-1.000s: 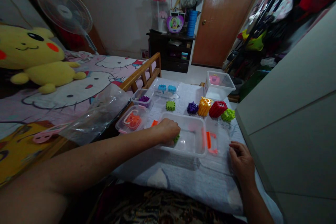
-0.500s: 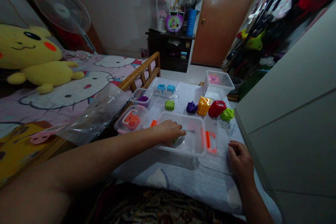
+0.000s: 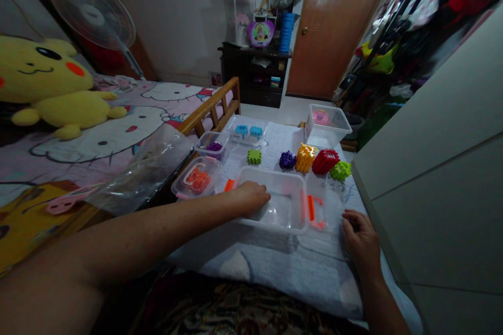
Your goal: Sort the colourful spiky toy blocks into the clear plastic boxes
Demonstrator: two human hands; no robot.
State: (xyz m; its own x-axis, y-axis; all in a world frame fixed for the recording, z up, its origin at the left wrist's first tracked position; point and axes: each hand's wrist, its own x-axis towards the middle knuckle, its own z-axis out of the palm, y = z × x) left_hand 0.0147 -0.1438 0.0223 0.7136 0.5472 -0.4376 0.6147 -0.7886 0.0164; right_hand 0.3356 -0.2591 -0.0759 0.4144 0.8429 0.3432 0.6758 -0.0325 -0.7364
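My left hand [image 3: 251, 198] reaches into a clear plastic box [image 3: 291, 220] with orange side latches. Its fingers are closed and point down; whatever they hold is hidden beneath the hand. My right hand [image 3: 360, 238] rests on the cloth to the right of the box, loosely curved with a gap between thumb and fingers, holding nothing. A flat green toy block [image 3: 254, 157] lies behind the box. Further right stand a dark purple block cluster [image 3: 287, 160], a yellow one [image 3: 305, 158], a red one [image 3: 325, 162] and a lime green one [image 3: 340, 170].
On the left are a lidded tub [image 3: 196, 177] with orange pieces and an open tub [image 3: 212, 146] with purple pieces. Two blue blocks [image 3: 249, 130] lie on a clear lid behind. A clear bin [image 3: 329, 124] stands back right. A wooden bed rail [image 3: 214, 107] borders the table.
My left hand has moved slightly left inside the box, and its fingers have drawn in. A bit of green visible under it before is now hidden. My right hand stays put.
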